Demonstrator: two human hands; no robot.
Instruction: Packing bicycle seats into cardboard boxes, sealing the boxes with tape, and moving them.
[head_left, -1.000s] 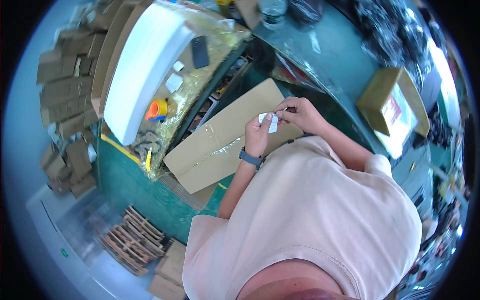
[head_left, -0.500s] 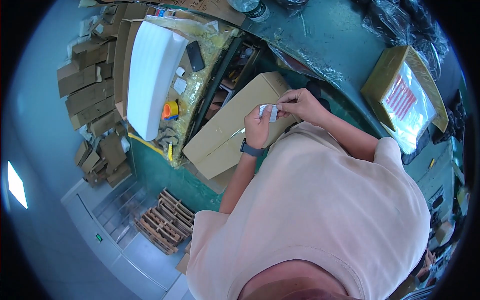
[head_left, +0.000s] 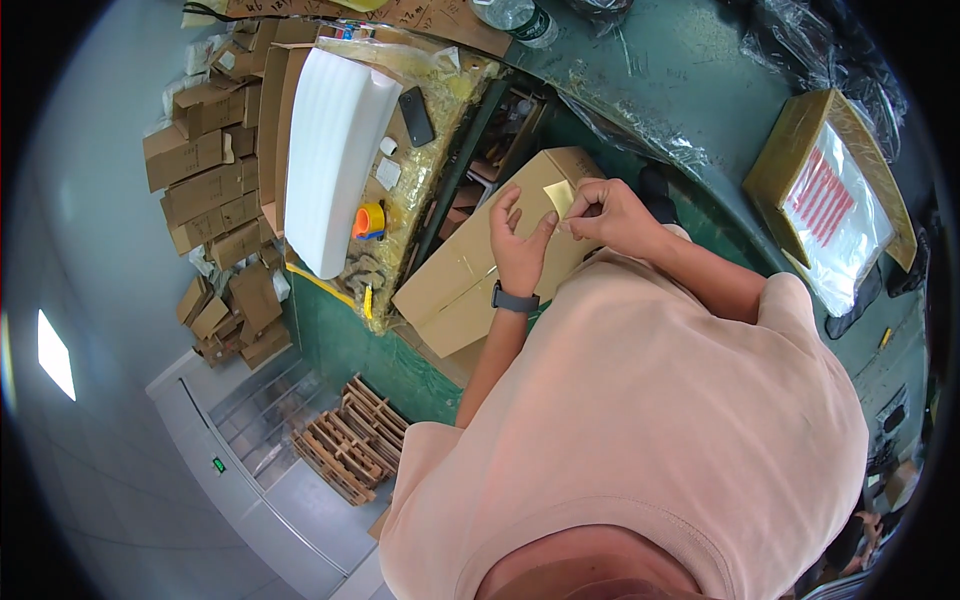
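My right hand (head_left: 612, 218) pinches a small pale-yellow sticker (head_left: 558, 196) by its near edge, between thumb and fingertips. Beside it, my left hand (head_left: 518, 243) is open, its fingers raised and apart. The left thumb comes close to the sticker's lower corner; whether it touches cannot be made out. Below both hands lies a long closed cardboard box (head_left: 463, 283) with tape along its top seam.
On the left, a tape-covered worktable (head_left: 437, 125) bears a white foam block (head_left: 332, 165), a phone (head_left: 416, 116) and an orange tape roll (head_left: 368, 221). A green table (head_left: 655, 75) holds an open box (head_left: 790, 150) at right. Wooden pallets (head_left: 345, 440) lie behind.
My left hand has let go of the small label piece and its fingers have spread. The right hand now holds the sticker up, its pale-yellow face showing.
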